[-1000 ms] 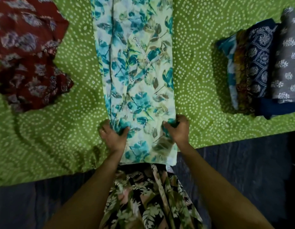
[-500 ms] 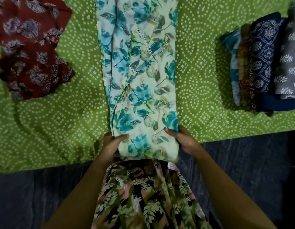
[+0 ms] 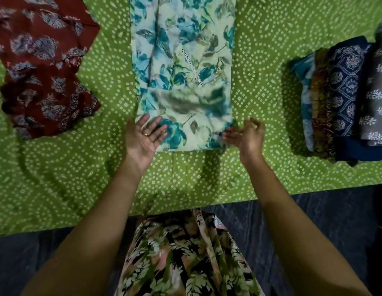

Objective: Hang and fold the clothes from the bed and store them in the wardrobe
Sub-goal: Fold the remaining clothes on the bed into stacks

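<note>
Blurring on right hand (image 3: 246, 136) — floral garment (image 3: 183, 67) too

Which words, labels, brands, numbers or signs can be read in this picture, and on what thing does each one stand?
None: no word, number, label or brand can be read.
The teal floral garment, the maroon garment, the folded stack and the green bedsheet bear only printed patterns; no tag shows.
</note>
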Demonstrator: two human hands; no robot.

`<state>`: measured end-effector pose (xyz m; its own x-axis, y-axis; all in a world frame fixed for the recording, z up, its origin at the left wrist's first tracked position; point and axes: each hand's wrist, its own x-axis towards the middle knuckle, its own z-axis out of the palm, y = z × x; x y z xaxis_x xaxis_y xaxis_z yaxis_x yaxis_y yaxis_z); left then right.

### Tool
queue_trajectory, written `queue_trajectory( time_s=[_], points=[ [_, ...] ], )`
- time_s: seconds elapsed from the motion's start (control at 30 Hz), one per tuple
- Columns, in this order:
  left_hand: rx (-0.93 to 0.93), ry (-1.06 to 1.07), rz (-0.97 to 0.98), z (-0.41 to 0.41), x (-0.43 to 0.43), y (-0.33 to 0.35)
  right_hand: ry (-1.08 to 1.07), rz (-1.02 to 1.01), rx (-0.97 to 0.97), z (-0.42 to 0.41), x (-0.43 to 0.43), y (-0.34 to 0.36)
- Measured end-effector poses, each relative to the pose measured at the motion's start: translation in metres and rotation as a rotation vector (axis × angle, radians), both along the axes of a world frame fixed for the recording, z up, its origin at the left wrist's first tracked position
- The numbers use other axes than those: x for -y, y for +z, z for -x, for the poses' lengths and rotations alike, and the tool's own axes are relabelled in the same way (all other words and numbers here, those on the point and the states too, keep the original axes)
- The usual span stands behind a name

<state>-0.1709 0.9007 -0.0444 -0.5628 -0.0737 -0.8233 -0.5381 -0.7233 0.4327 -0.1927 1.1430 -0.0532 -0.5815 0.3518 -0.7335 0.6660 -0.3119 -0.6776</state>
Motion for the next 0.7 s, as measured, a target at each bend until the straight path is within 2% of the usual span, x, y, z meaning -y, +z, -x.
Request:
queue_trajectory(
  time_s=[0.07, 0.1, 0.17, 0.2, 0.23, 0.27, 0.33, 0.4, 0.5, 0.6, 0.7],
  points=[
    [-0.046, -0.234, 0.274, 0.007, -0.007, -0.012, 0.244, -0.518, -0.19, 0.003, 0.014, -0.001],
    [-0.084, -0.352, 0.46, 0.006, -0.009, -0.017, 0.432, -0.708, -0.323, 0.002, 0.022, -0.001],
    [-0.244, -0.592, 0.853, 0.0, -0.005, -0.03, 0.865, -0.938, -0.586, 0.0, 0.036, -0.005],
    [-0.343, -0.754, 1.039, -0.004, -0.002, -0.038, 1.09, -0.996, -0.643, 0.002, 0.04, -0.008],
    [-0.422, -0.937, 1.187, -0.008, 0.002, -0.045, 1.318, -1.001, -0.609, 0.003, 0.043, -0.013],
    [-0.468, -1.115, 1.275, -0.013, 0.005, -0.05, 1.532, -0.967, -0.489, 0.005, 0.045, -0.018],
    [-0.471, -1.387, 1.336, -0.021, 0.006, -0.057, 1.808, -0.974, -0.246, 0.007, 0.041, -0.029],
    [-0.458, -1.501, 1.4, -0.023, 0.004, -0.062, 1.904, -1.097, -0.141, 0.008, 0.034, -0.038],
    [-0.444, -1.565, 1.475, -0.014, 0.004, -0.062, 1.863, -1.194, -0.035, 0.01, 0.032, -0.039],
    [-0.357, -1.656, 1.476, -0.008, 0.0, -0.052, 1.876, -1.23, 0.039, 0.004, 0.035, -0.035],
    [-0.267, -1.735, 1.414, -0.003, -0.007, -0.036, 1.954, -1.171, 0.167, 0.004, 0.042, -0.024]
  ],
)
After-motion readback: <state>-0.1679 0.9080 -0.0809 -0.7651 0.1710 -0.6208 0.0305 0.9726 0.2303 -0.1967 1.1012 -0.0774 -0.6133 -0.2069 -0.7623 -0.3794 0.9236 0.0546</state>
